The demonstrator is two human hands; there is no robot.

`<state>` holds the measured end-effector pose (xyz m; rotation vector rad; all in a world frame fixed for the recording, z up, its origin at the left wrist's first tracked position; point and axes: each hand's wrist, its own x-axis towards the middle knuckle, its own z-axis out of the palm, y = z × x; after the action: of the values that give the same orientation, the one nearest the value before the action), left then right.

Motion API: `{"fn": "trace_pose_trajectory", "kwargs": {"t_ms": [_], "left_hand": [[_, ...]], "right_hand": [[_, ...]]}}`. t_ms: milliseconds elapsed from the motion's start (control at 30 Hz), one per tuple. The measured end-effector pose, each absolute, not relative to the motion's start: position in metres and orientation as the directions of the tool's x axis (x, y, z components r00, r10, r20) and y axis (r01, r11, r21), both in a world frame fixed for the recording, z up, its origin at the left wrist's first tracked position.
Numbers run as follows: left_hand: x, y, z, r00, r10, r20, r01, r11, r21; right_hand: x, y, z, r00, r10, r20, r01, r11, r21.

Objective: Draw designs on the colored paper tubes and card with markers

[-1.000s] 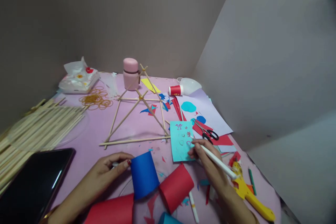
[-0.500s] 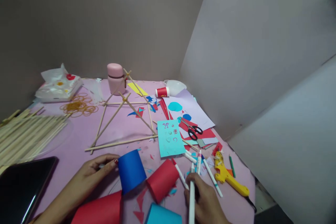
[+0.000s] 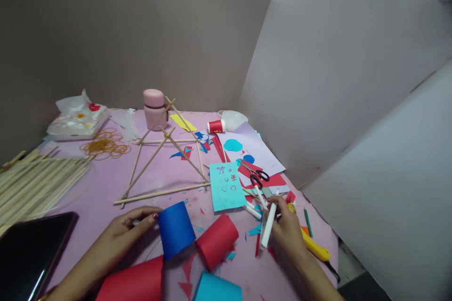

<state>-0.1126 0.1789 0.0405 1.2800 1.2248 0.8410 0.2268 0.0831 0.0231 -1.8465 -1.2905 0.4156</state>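
Observation:
My left hand (image 3: 129, 233) is closed with its fingertips at the left rim of a blue paper tube (image 3: 176, 231); something small and pale shows between the fingers. My right hand (image 3: 284, 225) grips several white felt-tip pens (image 3: 269, 225) over the right side of the table. Beside the blue tube lies a red paper tube (image 3: 216, 242). Nearer to me are a larger red tube (image 3: 132, 284) and a light blue one (image 3: 219, 288). A turquoise paper with drawings (image 3: 228, 187) lies left of the right hand.
A frame of wooden sticks (image 3: 162, 191) stands mid-table. Around it are a pink flask (image 3: 154, 115), rubber bands (image 3: 106, 146), sticks (image 3: 38, 188) and a phone (image 3: 33, 254). Scissors (image 3: 254, 174) and a yellow glue gun (image 3: 316, 245) lie to the right, near the partition (image 3: 339, 80).
My right hand has moved up and away with the felt-tip pens, which lay spread on the table and are now gathered in it. The left hand and the blue tube stay put.

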Motion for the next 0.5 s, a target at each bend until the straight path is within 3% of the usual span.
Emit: {"fn": "trace_pose_trajectory", "kwargs": {"t_ms": [100,200,267,500], "left_hand": [[-0.114,0.178,0.038,0.16,0.966,-0.201,0.13,0.181,0.975],[-0.116,0.174,0.039,0.086,0.949,-0.304,-0.136,0.313,0.94],[-0.118,0.17,0.042,0.112,0.906,-0.407,-0.407,0.416,0.813],[-0.13,0.165,0.062,0.246,0.858,-0.451,-0.647,0.492,0.583]], "right_hand": [[0.224,0.081,0.024,0.444,0.875,0.194,0.573,-0.111,-0.812],[0.222,0.07,0.021,0.445,0.873,0.2,0.521,-0.071,-0.85],[0.222,0.063,0.016,0.441,0.874,0.203,0.482,-0.04,-0.875],[0.218,0.054,0.005,0.439,0.883,0.167,0.342,0.008,-0.94]]}}
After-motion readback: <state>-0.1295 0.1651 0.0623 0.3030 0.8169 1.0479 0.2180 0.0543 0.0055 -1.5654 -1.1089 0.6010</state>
